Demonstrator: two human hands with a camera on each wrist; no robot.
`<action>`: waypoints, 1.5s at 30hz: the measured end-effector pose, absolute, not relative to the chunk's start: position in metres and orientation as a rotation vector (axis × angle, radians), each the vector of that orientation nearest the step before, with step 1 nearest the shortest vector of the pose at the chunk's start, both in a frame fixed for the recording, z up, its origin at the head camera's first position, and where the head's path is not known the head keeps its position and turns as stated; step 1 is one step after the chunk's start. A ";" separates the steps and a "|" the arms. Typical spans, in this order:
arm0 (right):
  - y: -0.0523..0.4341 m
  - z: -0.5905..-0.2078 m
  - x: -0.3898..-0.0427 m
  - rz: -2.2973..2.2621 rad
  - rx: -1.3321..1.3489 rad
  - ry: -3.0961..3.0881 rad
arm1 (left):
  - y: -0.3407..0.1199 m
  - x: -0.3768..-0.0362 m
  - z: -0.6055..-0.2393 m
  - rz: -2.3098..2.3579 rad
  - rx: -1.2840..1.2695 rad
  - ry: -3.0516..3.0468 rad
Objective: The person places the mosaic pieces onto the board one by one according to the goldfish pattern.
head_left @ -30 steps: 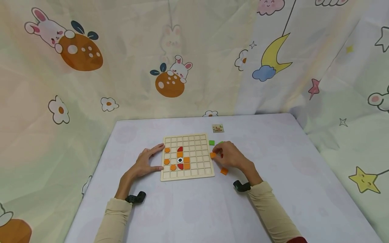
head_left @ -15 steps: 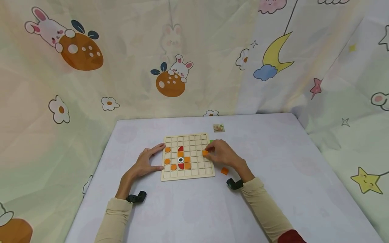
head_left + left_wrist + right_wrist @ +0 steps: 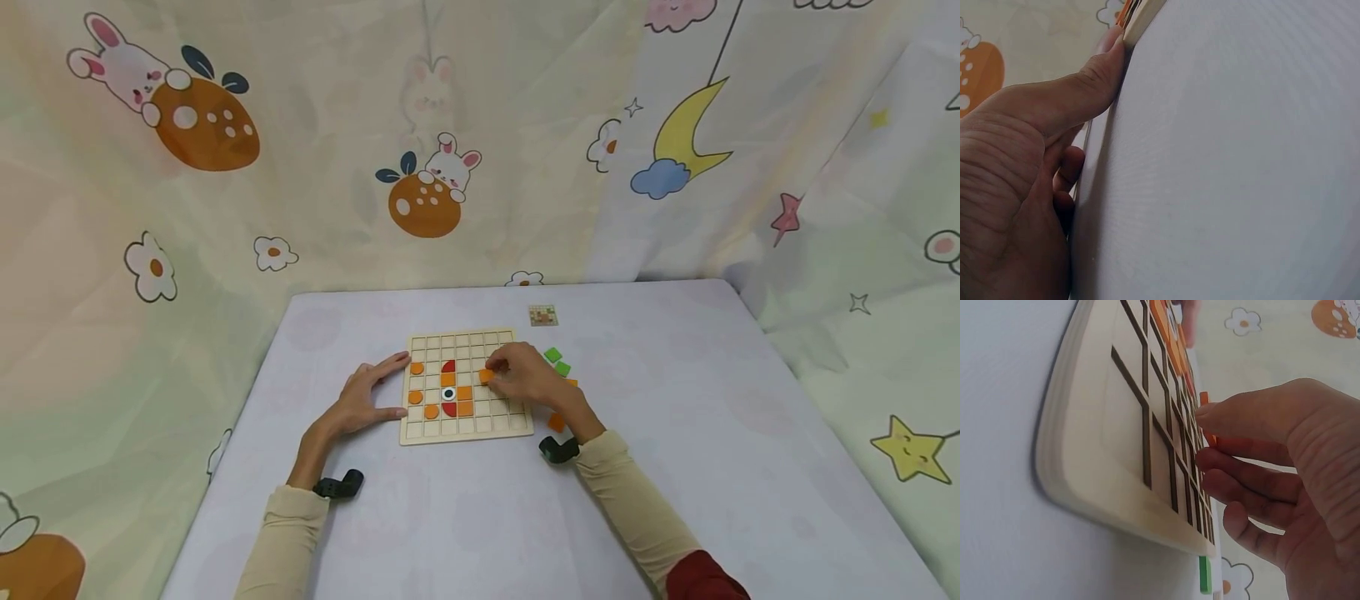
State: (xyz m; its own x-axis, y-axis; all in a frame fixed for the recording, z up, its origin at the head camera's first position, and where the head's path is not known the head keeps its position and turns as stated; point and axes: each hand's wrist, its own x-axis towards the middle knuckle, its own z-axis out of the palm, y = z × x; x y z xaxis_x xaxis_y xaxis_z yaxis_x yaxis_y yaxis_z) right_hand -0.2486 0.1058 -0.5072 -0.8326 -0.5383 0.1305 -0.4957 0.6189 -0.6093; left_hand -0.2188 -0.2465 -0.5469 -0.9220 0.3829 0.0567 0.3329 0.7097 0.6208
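A wooden grid board (image 3: 495, 425) lies on the table. My left hand (image 3: 355, 404) rests at its left edge, thumb and fingers spread apart; in the left wrist view the thumb (image 3: 1100, 72) presses against the board's side. Over the right half of the grid, my right hand (image 3: 525, 372) pinches an orange square tile (image 3: 486, 377) between thumb and fingers. The right wrist view shows that orange tile (image 3: 1205, 400) standing out past the thumb tip, close over the grid. Left of it on the board sit orange discs (image 3: 431, 412), red quarter-round tiles (image 3: 448, 367), orange squares (image 3: 465, 408) and an eye tile (image 3: 448, 393).
Loose green tiles (image 3: 562, 368) and an orange tile (image 3: 557, 422) lie right of the board, some partly behind my right arm. A small pattern card (image 3: 543, 315) lies behind the board's right corner. A printed cloth (image 3: 330, 208) hangs behind the white table (image 3: 450, 517).
My right hand has carried the orange square tile leftward from beside the board to over the grid, uncovering green tiles on the right. My left hand stays at the board's edge.
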 end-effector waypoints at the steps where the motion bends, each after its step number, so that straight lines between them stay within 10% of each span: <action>1: 0.104 -0.508 -0.250 -1.016 -0.904 2.760 | -0.246 -0.219 -0.547 1.007 0.592 2.833; 45: 0.071 -0.506 -0.255 -0.944 -0.935 2.737 | -0.248 -0.217 -0.545 1.031 0.619 2.828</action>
